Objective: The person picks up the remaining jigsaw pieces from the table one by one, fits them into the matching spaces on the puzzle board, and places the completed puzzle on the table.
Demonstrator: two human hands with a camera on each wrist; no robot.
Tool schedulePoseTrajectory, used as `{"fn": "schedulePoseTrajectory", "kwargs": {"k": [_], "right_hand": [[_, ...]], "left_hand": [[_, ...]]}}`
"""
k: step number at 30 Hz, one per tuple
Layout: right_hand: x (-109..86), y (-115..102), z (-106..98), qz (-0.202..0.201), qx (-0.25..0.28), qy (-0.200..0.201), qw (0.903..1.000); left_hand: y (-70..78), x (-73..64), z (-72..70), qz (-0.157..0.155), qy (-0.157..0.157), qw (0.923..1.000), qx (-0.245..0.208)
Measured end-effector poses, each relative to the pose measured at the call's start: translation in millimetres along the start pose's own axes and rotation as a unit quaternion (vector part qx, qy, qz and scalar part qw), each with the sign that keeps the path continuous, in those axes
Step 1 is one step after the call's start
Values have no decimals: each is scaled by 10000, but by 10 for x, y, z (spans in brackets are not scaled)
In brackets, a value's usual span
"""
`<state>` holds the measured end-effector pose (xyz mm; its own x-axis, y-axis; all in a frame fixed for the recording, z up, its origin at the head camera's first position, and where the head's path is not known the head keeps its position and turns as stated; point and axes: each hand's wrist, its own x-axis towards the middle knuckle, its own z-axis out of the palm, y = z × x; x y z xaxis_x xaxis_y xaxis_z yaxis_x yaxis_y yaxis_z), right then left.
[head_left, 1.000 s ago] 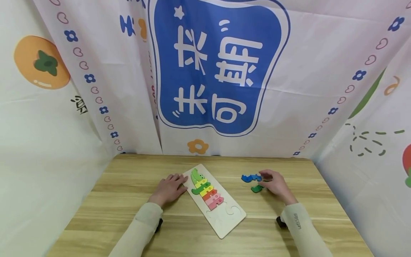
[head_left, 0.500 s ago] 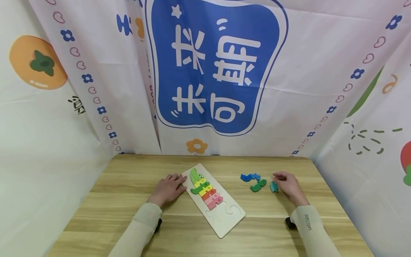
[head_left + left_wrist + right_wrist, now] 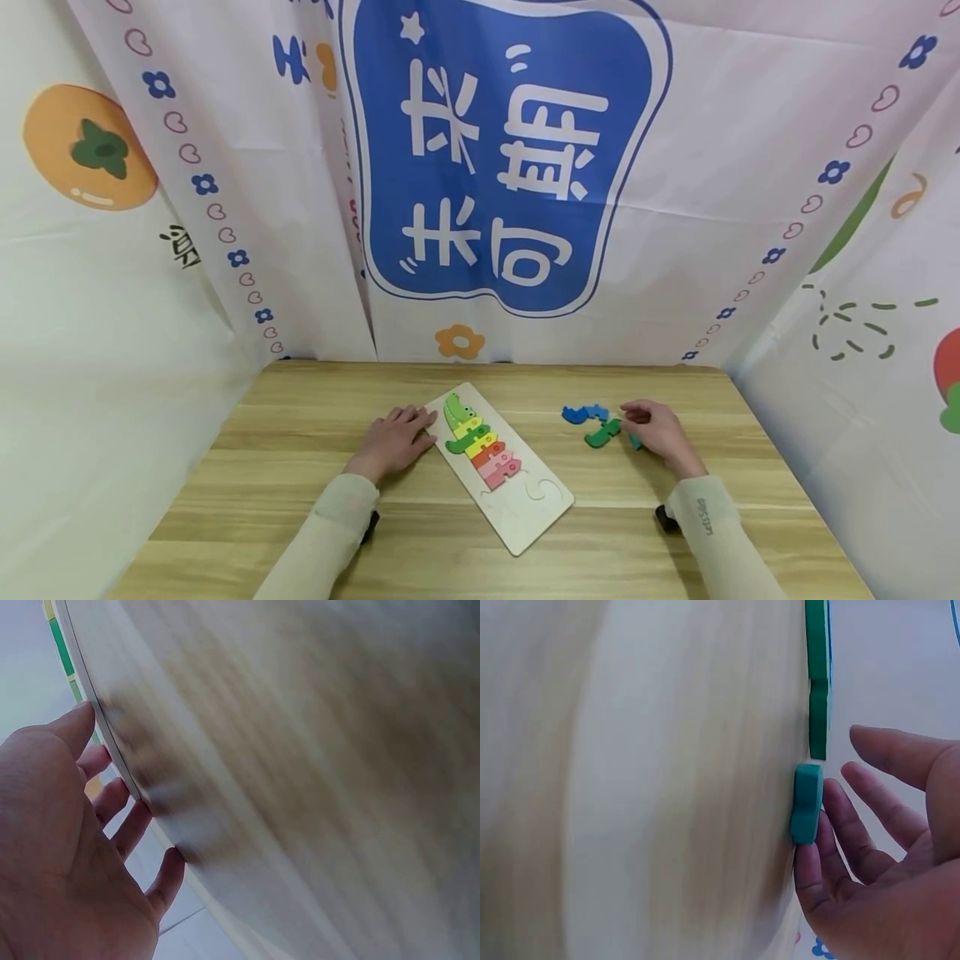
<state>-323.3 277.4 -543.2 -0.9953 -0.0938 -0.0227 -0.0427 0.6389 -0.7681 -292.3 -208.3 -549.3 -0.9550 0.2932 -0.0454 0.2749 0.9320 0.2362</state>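
Observation:
A pale wooden puzzle board (image 3: 532, 517) lies aslant on the table, with a crocodile head and yellow, green, orange and pink pieces set in it. My left hand (image 3: 393, 442) rests at the board's left edge, fingers loosely extended; in the left wrist view its fingertips (image 3: 174, 855) touch down on the surface. To the board's right, my right hand (image 3: 656, 429) hovers low beside a loose green piece (image 3: 602, 433). A teal piece (image 3: 806, 804) sits close by its fingers, partly hidden under the hand in the head view. Its thumb stands apart from the fingers, pinching nothing.
A dark blue piece (image 3: 575, 414) and a lighter blue piece (image 3: 597, 412) lie just behind the green one. The wooden table (image 3: 337, 550) ends at a printed cloth backdrop (image 3: 675, 292), with cloth on both sides too.
My right hand moved right from the blue and green pieces, and the teal piece came into view beside it. Then the hand shifted slightly back left. The left hand stays put.

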Motion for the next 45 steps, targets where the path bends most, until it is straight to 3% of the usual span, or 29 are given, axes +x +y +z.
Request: {"fn": "schedulePoseTrajectory", "kwargs": {"k": [6, 14, 27, 45], "right_hand": [[32, -96, 98, 55, -525, -202, 9984], [32, -150, 173, -290, -1028, -587, 9926], [74, -26, 81, -394, -506, -445, 9970], [87, -34, 96, -275, -703, -690, 9948]], "left_hand": [[32, -21, -30, -33, 2, 10000, -3], [32, -30, -16, 52, 71, 10000, -12], [45, -20, -42, -96, -32, 9999, -87], [28, -7, -22, -136, -104, 9998, -114]]}}
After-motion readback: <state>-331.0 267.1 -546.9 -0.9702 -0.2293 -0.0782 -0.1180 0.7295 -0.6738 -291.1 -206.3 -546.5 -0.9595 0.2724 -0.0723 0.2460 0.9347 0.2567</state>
